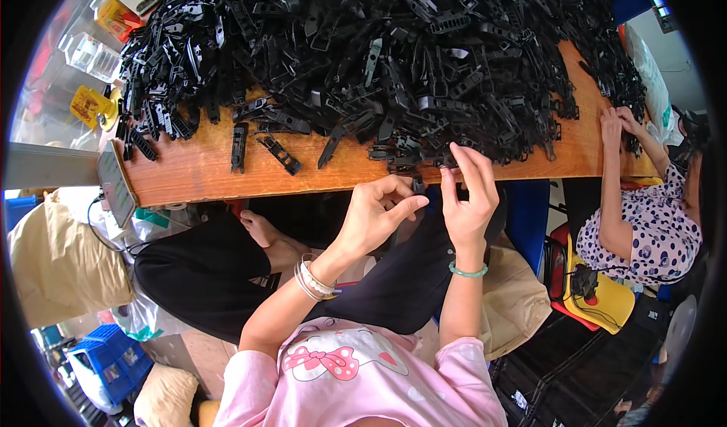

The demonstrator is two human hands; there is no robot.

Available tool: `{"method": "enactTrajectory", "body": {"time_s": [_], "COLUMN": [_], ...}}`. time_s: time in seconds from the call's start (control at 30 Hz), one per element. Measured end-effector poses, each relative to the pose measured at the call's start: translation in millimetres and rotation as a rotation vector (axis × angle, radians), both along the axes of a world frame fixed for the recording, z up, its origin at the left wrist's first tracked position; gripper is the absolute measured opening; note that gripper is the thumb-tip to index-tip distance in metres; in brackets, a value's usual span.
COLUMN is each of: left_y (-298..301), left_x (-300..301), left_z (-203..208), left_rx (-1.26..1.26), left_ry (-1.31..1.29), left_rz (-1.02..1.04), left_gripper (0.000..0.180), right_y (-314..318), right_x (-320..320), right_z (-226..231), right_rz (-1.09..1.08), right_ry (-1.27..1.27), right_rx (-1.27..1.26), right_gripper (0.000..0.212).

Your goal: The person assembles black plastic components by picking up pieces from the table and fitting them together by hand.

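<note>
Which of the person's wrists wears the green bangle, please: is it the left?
No, the green bangle circles the right wrist; pale bracelets circle the left wrist.

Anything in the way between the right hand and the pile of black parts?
Nothing visible: the right hand has its fingertips at the near edge of the pile of black parts.

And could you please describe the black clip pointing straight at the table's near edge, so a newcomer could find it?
On the wooden table, before the big black pile, look left of the left hand. The clip points straight at the edge, while its right-hand neighbour slants.
</note>
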State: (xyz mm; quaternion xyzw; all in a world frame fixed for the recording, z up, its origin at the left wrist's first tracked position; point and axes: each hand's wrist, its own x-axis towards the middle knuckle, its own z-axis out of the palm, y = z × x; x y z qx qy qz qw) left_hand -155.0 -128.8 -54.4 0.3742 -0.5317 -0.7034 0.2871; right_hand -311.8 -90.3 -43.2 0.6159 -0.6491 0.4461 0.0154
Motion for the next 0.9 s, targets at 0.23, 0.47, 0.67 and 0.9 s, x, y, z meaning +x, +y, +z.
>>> {"method": "enactTrajectory", "body": {"time_s": [0.23,0.47,0.67,0.9], "left_y": [3.2,-0.7,0.8,9.0], "left_x": [-6.5,6.1,30.5,48.1], "left_z": [0.3,2.3,25.2,19.0], "left_rx": [-0.022,0.264,0.697,0.163], "left_ry": [0.019,0.270,0.631,0.459], "left_rz": [-0.042,-0.043,-0.113,-0.065], "left_gripper": [0.017,0.017,0.035,0.034], "right_y": [1.3,18.9,35.7,32.9], "right_x": [7.8,7.4,27.5,45.6], "right_z": [-3.7,7.2,26.3,37.2], "right_rz": [-0.114,-0.030,0.263,0.253], "right_ry": [0.021,-0.380,-0.230,-0.160], "right_rx": [-0.024,-0.043,-0.066,-0.066], "right_gripper": [0.032,0.020,0.030,0.028]}}
